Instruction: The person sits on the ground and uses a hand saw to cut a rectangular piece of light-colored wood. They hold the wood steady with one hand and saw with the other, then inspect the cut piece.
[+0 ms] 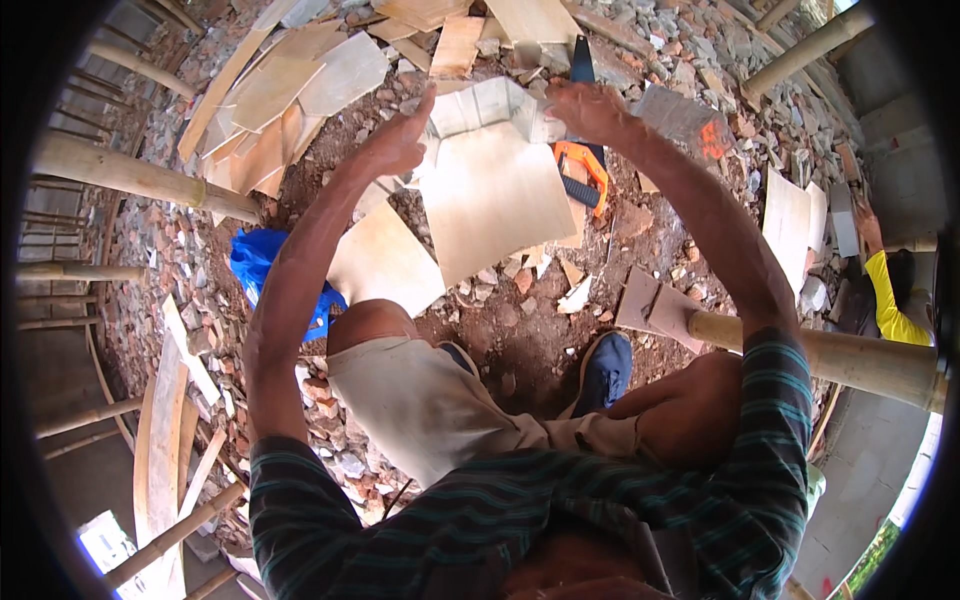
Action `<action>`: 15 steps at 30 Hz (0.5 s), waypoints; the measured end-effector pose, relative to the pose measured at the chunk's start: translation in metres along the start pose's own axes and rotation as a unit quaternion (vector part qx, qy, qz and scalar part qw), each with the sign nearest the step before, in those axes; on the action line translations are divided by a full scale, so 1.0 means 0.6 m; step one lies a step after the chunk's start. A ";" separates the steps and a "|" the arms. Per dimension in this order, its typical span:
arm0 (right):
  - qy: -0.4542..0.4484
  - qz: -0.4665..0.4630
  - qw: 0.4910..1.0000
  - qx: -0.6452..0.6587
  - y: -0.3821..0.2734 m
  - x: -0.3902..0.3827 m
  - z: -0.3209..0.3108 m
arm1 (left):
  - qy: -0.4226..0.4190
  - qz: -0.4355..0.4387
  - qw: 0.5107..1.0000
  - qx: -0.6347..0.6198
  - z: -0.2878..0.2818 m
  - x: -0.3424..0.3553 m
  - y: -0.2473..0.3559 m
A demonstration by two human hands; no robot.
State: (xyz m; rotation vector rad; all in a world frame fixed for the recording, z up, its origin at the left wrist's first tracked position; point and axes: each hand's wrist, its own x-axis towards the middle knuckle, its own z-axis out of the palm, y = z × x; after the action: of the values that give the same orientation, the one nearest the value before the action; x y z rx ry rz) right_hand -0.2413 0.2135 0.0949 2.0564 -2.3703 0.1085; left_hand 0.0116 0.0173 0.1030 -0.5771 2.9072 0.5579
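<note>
In front of me is a pale grey-white angular piece (470, 108) with several facets, standing against the far edge of a light plywood sheet (490, 200). My left hand (400, 140) grips its left edge, index finger stretched forward and the other fingers partly hidden. Fingers bent, my right hand (590, 112) holds its right edge. Just below the right hand lies a saw with an orange and black handle (585, 180); a dark blade (582, 60) shows beyond that hand. A second plywood piece (388, 262) lies nearer, by my left knee.
Broken wood sheets (270, 110) are heaped at far left, beside a bamboo pole (150, 178). A blue plastic bag (258, 258) lies by my left arm. Rubble covers the ground. Right are a grey block (680, 118), another pole (860, 360) and a person's yellow sleeve (890, 305).
</note>
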 end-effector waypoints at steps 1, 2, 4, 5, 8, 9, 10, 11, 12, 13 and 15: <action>-0.010 0.007 1.000 0.002 -0.002 0.000 0.001 | 0.003 -0.008 1.000 0.000 0.003 -0.001 0.002; 0.006 0.010 1.000 0.003 -0.002 0.000 0.002 | 0.009 -0.020 1.000 0.004 0.005 -0.002 0.004; 0.022 0.000 1.000 0.005 -0.002 0.000 0.004 | -0.003 -0.067 0.997 -0.022 0.007 -0.003 0.011; 0.010 0.008 1.000 0.008 -0.001 0.000 0.005 | -0.012 -0.094 0.995 -0.040 0.009 -0.004 0.014; 0.054 -0.015 0.998 -0.014 0.004 0.002 0.008 | 0.042 -0.076 0.996 -0.028 0.010 -0.004 0.020; 0.070 -0.020 0.997 -0.019 0.006 0.002 0.008 | 0.048 -0.075 0.996 -0.032 0.012 -0.006 0.020; 0.068 -0.028 0.997 -0.027 0.007 0.002 0.008 | 0.059 -0.071 0.995 -0.023 0.015 -0.006 0.020; 0.082 -0.040 0.995 -0.032 0.008 0.002 0.009 | 0.072 -0.066 0.995 -0.015 0.018 -0.007 0.019; 0.085 -0.050 0.995 -0.033 0.010 0.002 0.009 | 0.084 -0.062 0.995 -0.007 0.022 -0.007 0.018; 0.089 -0.059 0.994 -0.034 0.010 0.002 0.010 | 0.098 -0.057 0.994 -0.005 0.026 -0.005 0.016; 0.080 -0.034 0.996 -0.025 0.010 0.002 0.011 | 0.125 -0.034 0.991 0.019 0.034 -0.002 0.014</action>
State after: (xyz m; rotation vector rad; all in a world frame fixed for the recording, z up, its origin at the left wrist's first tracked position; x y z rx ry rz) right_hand -0.2474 0.2128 0.0879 2.0191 -2.1862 0.2027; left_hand 0.0104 0.0328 0.0873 -0.7906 3.1074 0.4505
